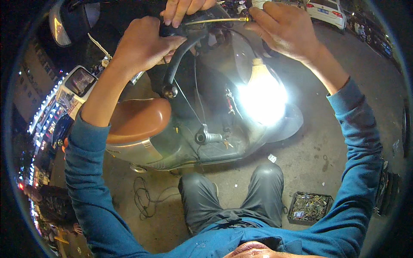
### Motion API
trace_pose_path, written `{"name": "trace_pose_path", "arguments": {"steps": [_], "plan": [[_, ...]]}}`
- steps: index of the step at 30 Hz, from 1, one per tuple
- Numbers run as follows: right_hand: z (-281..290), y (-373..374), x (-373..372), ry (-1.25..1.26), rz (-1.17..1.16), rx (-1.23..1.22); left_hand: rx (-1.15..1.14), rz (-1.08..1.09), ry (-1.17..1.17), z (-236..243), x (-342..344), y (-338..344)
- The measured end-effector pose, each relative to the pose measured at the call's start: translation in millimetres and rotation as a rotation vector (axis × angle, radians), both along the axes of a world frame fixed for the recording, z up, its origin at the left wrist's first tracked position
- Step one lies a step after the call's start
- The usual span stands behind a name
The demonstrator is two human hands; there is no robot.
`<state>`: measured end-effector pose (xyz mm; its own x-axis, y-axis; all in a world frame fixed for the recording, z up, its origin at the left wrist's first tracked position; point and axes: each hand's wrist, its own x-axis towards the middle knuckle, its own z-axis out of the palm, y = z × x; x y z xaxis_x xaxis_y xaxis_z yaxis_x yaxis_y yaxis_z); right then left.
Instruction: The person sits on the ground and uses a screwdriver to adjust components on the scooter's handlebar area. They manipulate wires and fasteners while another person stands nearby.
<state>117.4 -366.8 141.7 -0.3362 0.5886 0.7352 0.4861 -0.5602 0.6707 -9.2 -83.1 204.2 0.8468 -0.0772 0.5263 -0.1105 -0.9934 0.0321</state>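
My right hand (286, 32), at the upper right, has its fingers closed at the brass-coloured end of a thin, pale rod (215, 20). The rod runs level to the left, toward a dark part at the top. My left hand (144, 45) is closed at that dark part, beside a curved black handlebar (183, 58); what its fingers hold is hidden. Another person's hand (185, 9) comes in from the top edge and touches the same dark area. Below is a grey scooter (193, 148) with a brown seat (140, 118).
A glaring lamp bulb (263, 99) hangs in front of the scooter, close below my right hand. Keys (228, 144) lie on the scooter. A black tray of small metal parts (309, 208) and a coiled cord (146, 198) are on the ground. A white car (327, 13) stands behind.
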Motion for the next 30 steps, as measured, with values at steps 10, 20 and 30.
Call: {"name": "trace_pose_path", "arguments": {"steps": [10,20,30], "plan": [[12.2,-2.6,-5.2,1.108,0.191,0.032,0.002,0.017,-0.014,1.3,-1.7,-2.1],[13.5,-0.5,4.8,1.238,0.261,0.046,0.041,-0.004,-0.034,0.3,-3.2,-0.9],[-10.3,-3.4,3.9,-0.101,-0.01,-0.051,-0.039,0.006,0.001,-0.4,2.1,3.3]]}}
